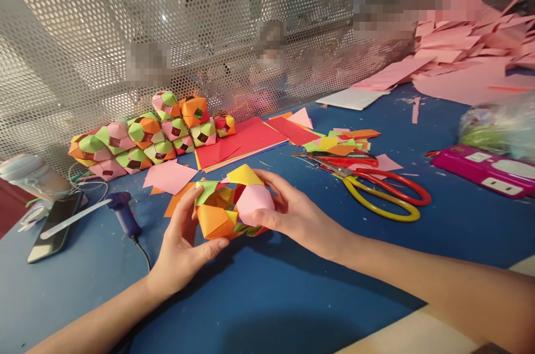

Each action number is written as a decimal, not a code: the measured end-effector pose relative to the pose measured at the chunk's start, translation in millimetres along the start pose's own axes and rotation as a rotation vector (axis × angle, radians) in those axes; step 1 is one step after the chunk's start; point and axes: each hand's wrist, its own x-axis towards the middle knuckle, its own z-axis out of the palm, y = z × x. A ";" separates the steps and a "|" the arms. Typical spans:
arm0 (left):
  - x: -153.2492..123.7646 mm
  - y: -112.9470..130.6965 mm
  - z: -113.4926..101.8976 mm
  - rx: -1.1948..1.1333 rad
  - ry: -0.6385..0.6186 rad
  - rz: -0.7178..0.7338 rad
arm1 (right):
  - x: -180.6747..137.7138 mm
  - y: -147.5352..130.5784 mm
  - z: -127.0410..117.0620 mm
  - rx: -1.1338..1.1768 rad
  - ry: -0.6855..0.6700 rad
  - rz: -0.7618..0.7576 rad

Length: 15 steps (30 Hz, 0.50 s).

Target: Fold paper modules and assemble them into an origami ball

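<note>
Between my two hands, just above the blue tabletop (292,298), sits the one paper ball (229,206) I am working on, a woven shape of orange, green, yellow and pink flaps. My left hand (181,248) cups it from the side, with thumb and fingers (211,247) pinching the orange corner. My right hand (292,212) closes on the other side, its fingers pressed against the pink face.

Some flaps at the top stand loose, so I judge this piece to be partly assembled and held for fitting. A further tuck would call for a steady left pinch while the right fingertips guide a flap into its slot without crushing the folds.

Counting what lies around:
- One pile of finished balls (150,136) stands against the mesh screen (209,36). It holds about a dozen, though I cannot count them exactly.
- Two pairs of scissors lie to my right: a yellow-and-red pair (388,195) and a smaller red pair (346,161) just behind it.
- One glue gun (123,214) lies to my left, near one phone (54,226).
- One stack of red sheets (242,142) lies behind the ball, with one loose pink square (169,175) beside it.
- One pink case (485,170) sits at the far right.
- Offcuts are scattered near the scissors, too many to number.
</note>
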 end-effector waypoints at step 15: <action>-2.1 -3.1 -2.0 0.143 0.080 0.111 | -4.8 -0.6 2.2 0.027 -0.018 -0.030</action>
